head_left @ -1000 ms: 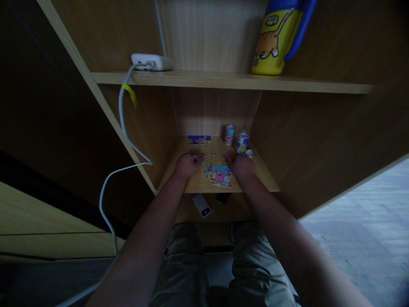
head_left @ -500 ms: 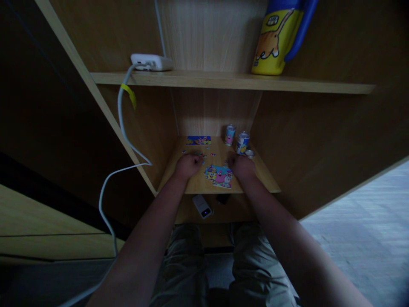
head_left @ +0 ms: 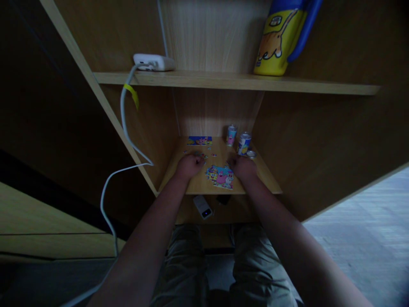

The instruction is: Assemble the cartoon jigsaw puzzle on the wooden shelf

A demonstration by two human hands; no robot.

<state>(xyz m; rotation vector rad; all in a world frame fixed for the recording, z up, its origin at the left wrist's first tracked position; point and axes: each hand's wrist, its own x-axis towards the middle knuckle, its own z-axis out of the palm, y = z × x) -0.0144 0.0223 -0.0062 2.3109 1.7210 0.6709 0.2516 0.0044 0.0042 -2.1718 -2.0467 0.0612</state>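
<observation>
A partly joined jigsaw puzzle (head_left: 221, 176) with cartoon figures lies near the front of the lower shelf, its edge uneven. To its left, my left hand (head_left: 191, 165) rests closed on the shelf, beside small loose puzzle pieces (head_left: 214, 155). Whether it holds a piece is hidden. My right hand (head_left: 243, 166) is at the puzzle's upper right, fingers curled together close to a small piece at the border; what they grip is too small to make out. Behind, a picture card (head_left: 200, 140) lies flat at the back of the shelf.
Two small printed cans, one pink and blue (head_left: 231, 135), one blue and yellow (head_left: 243, 143), stand at the back right, by a round lid (head_left: 251, 154). Above, a shelf (head_left: 223, 80) carries a white charger (head_left: 154, 62) with a hanging cable and a yellow mug (head_left: 277, 42). A white power bank (head_left: 202, 207) lies below.
The whole view has shifted slightly, so everything sits a little further right. Both hands keep nearly the same places and closed shapes beside the puzzle.
</observation>
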